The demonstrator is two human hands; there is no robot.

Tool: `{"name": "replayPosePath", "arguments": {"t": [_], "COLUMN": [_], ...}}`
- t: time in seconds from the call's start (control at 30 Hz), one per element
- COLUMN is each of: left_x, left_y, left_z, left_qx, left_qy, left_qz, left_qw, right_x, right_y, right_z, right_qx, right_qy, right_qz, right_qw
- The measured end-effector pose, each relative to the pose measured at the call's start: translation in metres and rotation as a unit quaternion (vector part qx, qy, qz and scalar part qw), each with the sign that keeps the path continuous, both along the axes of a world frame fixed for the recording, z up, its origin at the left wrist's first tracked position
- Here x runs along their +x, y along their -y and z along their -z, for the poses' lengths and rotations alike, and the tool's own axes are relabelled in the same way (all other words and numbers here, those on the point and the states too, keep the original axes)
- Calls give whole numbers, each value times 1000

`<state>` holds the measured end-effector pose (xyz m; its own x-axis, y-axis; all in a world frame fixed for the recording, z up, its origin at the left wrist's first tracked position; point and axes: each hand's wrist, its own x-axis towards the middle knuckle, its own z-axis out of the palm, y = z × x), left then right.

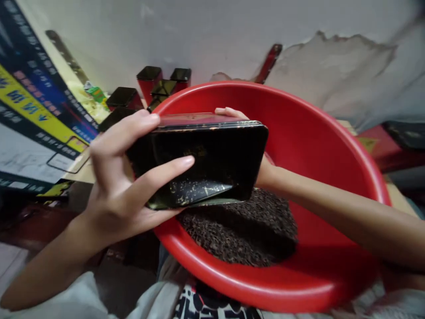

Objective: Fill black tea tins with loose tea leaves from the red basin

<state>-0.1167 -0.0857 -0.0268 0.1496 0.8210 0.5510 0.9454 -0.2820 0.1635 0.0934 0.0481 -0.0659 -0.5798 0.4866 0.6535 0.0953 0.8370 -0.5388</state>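
Box [229,155], one: left fingers [159,175], splayed, gripped nine o'clock; right fingers [230,112] curled behind, likely for steadiness. Red basin [308,146] sat beneath.

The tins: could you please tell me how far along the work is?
The standing tins with dark tops look finished, though their contents are hidden. In progress is the black-faced tin, held by the left hand and right hand over the basin. Dark flakes lie in the basin, so some work is probably left; how much, I cannot tell.

Black-ended red tin [215,173] — tilted over dark shreds [239,239] — heaped in red basin [322,150].
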Motion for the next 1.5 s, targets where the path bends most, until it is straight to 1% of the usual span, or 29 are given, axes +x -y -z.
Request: {"name": "replayPosePath", "arguments": {"t": [0.03,0.07,0.17,0.23,0.27,0.33,0.43,0.53,0.6,0.67,0.77,0.83,0.93,1.03,1.13,1.27,1.33,1.37,1.43,1.5], "left_x": [10,20,50,69,77,92,105,108,106,105,104,104,103,102,99,95,93,92,90,87], "left_y": [-9,-18,-45,-65,-75,-98,-128,-146,-153,-156,-157,-158,-163,-171,-176,-175,-173,-172,-167,-159], "left_z": [-2,-3,-2,3,7,17,31,44,52,60,73,82,91,96,101,103,96,90,71,47], "left_qx": [12,33,49,53,47,0,-91,-177,-234,-298,-390,-416,-391,-336,-286,-237,-208,-193,-166,-148], "left_qy": [-40,-58,-142,-181,-196,-209,-219,-202,-170,-136,-99,-82,-44,19,94,181,207,214,223,237], "left_qz": [53,96,174,226,252,283,284,245,209,186,182,194,217,255,289,281,271,270,273,267], "left_qw": [998,993,973,956,947,936,929,932,934,926,897,884,893,906,909,912,917,919,921,922], "right_x": [14,28,62,80,87,96,102,103,102,102,100,98,95,95,98,100,100,100,101,103], "right_y": [-2,-5,-22,-37,-44,-57,-70,-74,-72,-69,-67,-69,-75,-82,-86,-86,-86,-87,-89,-91], "right_z": [6,13,40,58,66,79,90,95,98,102,111,120,130,135,134,128,124,122,119,118], "right_qx": [-11,-18,12,45,54,63,73,46,16,-5,-18,-28,-47,-72,-93,-101,-105,-110,-128,-156], "right_qy": [7,8,-10,-18,-17,-11,16,49,60,79,122,139,146,135,150,186,194,196,198,194], "right_qz": [28,50,82,89,93,101,116,135,144,145,137,129,130,168,191,198,201,201,205,222], "right_qw": [1000,999,997,995,994,993,990,989,988,986,983,981,979,974,965,957,955,953,950,943]}}
